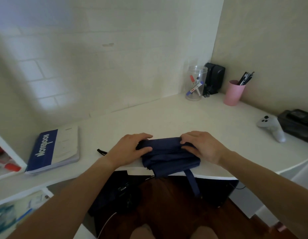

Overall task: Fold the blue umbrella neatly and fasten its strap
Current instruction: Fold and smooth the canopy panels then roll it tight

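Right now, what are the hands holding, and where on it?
Both hands grip the blue umbrella: left hand at its left end, right hand at its right end.

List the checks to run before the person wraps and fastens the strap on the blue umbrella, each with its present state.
1. Left hand on the blue umbrella: ok, it presses the left end.
2. Right hand on it: ok, it pinches the right end.
3. Canopy gathered into a compact bundle: ok, though the folds look loose.
4. Strap free to reach: ok, it hangs over the desk edge.
5. Strap fastened: not ok.
6. Fastener type: cannot tell.
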`<state>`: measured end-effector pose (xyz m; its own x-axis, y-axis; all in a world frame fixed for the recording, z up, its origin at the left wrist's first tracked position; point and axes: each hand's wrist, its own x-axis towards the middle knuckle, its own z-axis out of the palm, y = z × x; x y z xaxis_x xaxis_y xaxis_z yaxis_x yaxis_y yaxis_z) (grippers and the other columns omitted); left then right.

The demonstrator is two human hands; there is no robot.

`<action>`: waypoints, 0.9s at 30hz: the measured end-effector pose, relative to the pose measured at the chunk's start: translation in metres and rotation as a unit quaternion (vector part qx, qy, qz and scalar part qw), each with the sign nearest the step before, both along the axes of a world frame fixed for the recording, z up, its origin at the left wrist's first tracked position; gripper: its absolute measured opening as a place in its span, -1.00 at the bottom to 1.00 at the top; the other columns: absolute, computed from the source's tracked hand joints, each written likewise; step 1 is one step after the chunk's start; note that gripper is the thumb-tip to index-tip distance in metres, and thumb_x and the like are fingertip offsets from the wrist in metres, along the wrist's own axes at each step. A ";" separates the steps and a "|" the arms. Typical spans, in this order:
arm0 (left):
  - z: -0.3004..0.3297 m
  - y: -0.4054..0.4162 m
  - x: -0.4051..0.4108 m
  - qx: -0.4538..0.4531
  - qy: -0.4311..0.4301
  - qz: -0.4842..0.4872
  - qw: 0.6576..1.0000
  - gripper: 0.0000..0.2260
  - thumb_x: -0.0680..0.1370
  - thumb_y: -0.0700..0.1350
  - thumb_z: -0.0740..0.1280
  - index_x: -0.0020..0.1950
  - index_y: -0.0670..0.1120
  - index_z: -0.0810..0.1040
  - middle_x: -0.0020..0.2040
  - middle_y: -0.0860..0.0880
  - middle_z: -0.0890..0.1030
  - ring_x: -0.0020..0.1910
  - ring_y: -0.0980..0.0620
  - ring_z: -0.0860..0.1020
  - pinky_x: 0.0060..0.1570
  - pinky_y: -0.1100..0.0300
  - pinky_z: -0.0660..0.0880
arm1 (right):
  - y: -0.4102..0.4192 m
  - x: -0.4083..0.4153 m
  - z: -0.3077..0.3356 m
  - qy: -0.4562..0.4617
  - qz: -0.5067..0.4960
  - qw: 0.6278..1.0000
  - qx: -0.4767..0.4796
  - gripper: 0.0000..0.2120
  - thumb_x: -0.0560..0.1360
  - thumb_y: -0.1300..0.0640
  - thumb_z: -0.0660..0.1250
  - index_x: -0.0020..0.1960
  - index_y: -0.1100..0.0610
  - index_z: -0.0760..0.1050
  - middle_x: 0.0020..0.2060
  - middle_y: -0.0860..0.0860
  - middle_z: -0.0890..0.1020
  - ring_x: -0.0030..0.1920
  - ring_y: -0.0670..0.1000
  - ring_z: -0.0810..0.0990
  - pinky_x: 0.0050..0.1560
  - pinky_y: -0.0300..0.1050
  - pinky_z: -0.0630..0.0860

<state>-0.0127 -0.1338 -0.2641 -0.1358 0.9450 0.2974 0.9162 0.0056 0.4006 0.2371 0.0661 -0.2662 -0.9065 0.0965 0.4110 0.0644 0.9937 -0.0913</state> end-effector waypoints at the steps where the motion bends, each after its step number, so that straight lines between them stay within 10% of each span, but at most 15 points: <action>1: -0.001 0.001 0.001 0.002 0.014 -0.001 1.000 -0.63 0.60 0.07 0.40 0.39 0.05 0.56 0.25 0.06 0.66 0.19 0.05 0.61 0.22 0.17 0.49 | -0.001 0.001 0.000 0.001 -0.013 1.000 -0.017 -0.84 0.56 0.06 0.38 0.11 0.01 0.47 -0.07 -0.09 0.61 -0.14 -0.07 0.53 -0.11 -0.15 0.48; 11: -0.018 -0.008 0.018 0.116 0.106 -0.005 0.988 -0.71 0.49 -0.03 0.53 0.16 -0.06 0.61 0.03 0.03 0.60 -0.01 0.01 0.56 -0.15 0.01 0.61 | 0.014 0.002 0.024 -0.127 -0.029 0.961 -0.242 -0.78 0.54 0.07 0.43 0.15 -0.12 0.54 0.12 -0.17 0.66 0.12 -0.16 0.60 0.16 -0.20 0.50; 22: -0.007 0.009 0.023 0.060 0.056 -0.016 0.997 -0.61 0.58 0.02 0.42 0.41 0.02 0.56 0.26 0.01 0.65 0.17 -0.03 0.61 0.16 -0.02 0.57 | 0.003 0.017 -0.005 0.025 -0.031 0.999 0.022 -0.70 0.44 0.18 0.49 0.13 0.07 0.53 0.02 0.01 0.56 -0.09 0.03 0.52 -0.11 -0.11 0.48; 27: -0.018 0.008 0.027 0.131 0.138 -0.008 0.982 -0.63 0.47 -0.10 0.56 0.27 -0.06 0.65 0.14 -0.02 0.68 0.04 -0.06 0.64 -0.11 0.04 0.65 | 0.008 0.015 0.023 -0.072 -0.054 0.980 -0.176 -0.72 0.49 -0.02 0.44 0.17 -0.14 0.48 0.06 -0.18 0.61 0.01 -0.12 0.59 0.03 -0.18 0.50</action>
<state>0.0142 -0.1259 -0.2823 -0.0014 0.8326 0.5539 0.9891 -0.0805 0.1236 0.2522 0.0739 -0.2434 -0.9293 0.3085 0.2030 0.2059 0.8891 -0.4088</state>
